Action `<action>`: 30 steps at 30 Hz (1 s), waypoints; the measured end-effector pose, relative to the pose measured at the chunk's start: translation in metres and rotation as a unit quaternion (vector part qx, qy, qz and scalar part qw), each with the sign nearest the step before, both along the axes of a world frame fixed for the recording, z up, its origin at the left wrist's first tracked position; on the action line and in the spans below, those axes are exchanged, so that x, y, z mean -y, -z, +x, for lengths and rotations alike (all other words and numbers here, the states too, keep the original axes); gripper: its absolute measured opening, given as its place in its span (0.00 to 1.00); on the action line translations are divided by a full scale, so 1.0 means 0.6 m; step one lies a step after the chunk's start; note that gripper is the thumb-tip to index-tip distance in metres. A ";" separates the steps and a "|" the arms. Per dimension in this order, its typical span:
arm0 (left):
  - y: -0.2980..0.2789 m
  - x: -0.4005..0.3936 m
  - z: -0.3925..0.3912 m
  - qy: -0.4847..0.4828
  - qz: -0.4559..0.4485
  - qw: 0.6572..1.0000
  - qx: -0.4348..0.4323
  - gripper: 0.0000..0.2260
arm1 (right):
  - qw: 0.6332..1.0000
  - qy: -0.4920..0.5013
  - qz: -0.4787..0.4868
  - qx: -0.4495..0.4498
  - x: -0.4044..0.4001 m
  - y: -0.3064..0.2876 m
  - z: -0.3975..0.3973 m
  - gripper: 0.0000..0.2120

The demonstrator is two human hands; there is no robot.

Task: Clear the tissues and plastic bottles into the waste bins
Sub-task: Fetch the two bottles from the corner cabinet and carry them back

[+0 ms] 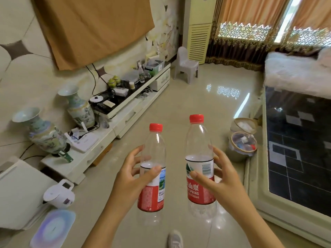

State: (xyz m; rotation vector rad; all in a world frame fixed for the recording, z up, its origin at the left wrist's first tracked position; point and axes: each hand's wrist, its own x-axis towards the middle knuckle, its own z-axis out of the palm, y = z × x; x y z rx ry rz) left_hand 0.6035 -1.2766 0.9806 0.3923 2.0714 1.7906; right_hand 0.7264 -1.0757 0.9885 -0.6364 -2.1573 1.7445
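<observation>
While standing on the tiled floor, holding two clear plastic bottles upright, side by side, apart. Left hand gripping left bottle at its label, thumb across the front, fingers loosely curled round the back. Right hand gripping right bottle likewise, thumb on the label. Both bottles red-capped, seemingly empty. Ahead to the right, two waste bins beside the dark tabletop, already holding rubbish.
</observation>
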 end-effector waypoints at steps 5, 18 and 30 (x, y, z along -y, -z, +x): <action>0.013 -0.113 -0.143 0.031 -0.003 1.000 0.001 0.33 | 0.999 0.034 -0.005 -0.020 -0.105 0.015 -0.137 0.41; -0.007 -0.403 -0.468 0.072 0.003 0.997 0.008 0.34 | 0.998 0.062 0.001 -0.013 -0.376 -0.011 -0.444 0.40; 0.026 -0.733 -0.788 0.201 0.011 0.979 0.030 0.33 | 0.985 0.169 0.016 0.015 -0.626 0.011 -0.695 0.44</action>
